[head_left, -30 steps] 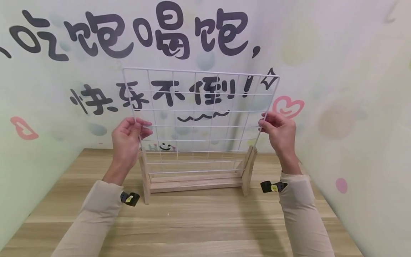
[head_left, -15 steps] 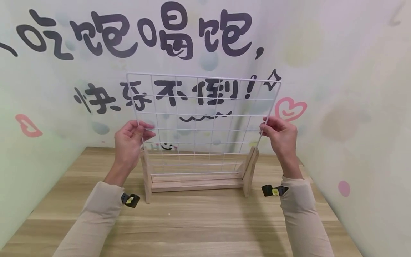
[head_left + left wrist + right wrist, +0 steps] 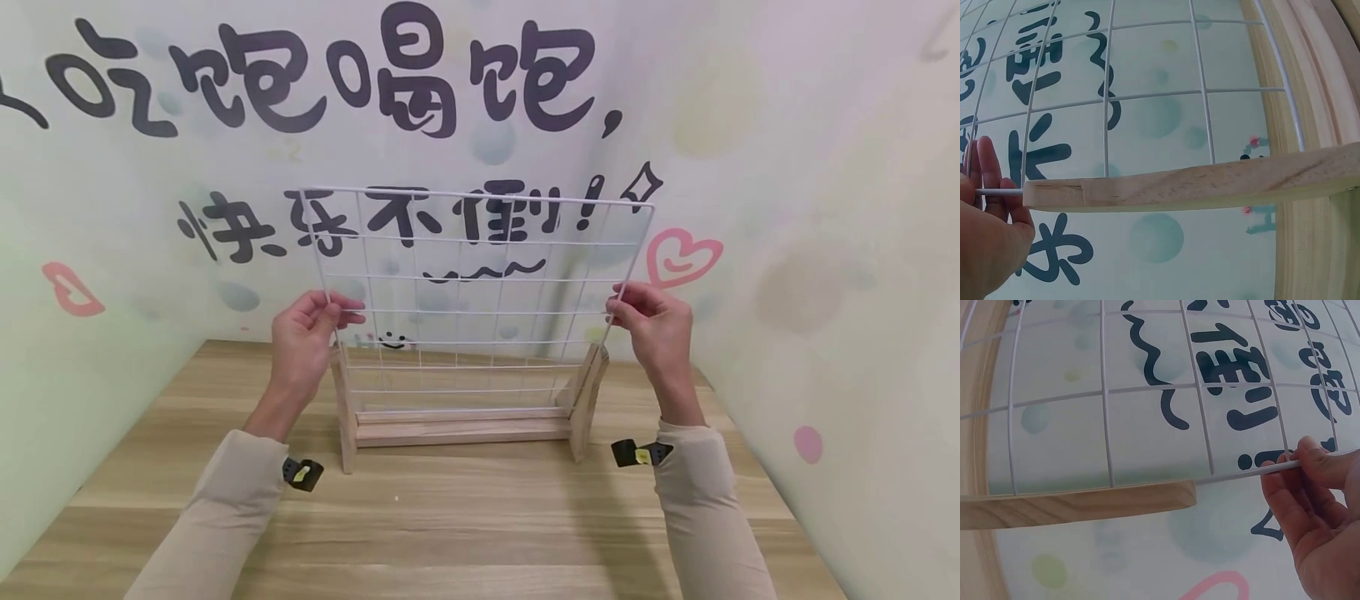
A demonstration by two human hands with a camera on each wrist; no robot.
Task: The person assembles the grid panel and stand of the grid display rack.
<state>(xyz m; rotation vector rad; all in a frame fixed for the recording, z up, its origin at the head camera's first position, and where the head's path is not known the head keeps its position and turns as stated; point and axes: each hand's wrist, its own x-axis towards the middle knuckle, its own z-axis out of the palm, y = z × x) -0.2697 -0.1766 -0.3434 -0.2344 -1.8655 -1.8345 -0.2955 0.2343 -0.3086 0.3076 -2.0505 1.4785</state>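
Observation:
A white wire grid panel (image 3: 476, 278) stands upright between the two side posts of a pale wooden stand (image 3: 463, 431). My left hand (image 3: 303, 342) pinches the panel's left edge wire just above the left post (image 3: 344, 417). On the opposite side my right hand (image 3: 657, 327) pinches the right edge wire, above the right post (image 3: 588, 408). In the left wrist view the thumb and fingers meet around the edge wire past the post's end. The right wrist view shows the thumb on one side of the wire and the fingertips on the other.
The stand rests on a wood-grain table (image 3: 450, 533). Close behind it rises a white wall (image 3: 487, 150) with dark lettering and pastel spots, and walls flank the table on both sides. A dark wrist camera (image 3: 303, 474) is strapped at the left cuff, another at the right.
The grid panel's top edge has come down in the view, and both hands have lowered slightly with it. The lettering has shifted a little to the right in the view. Both grips stay the same.

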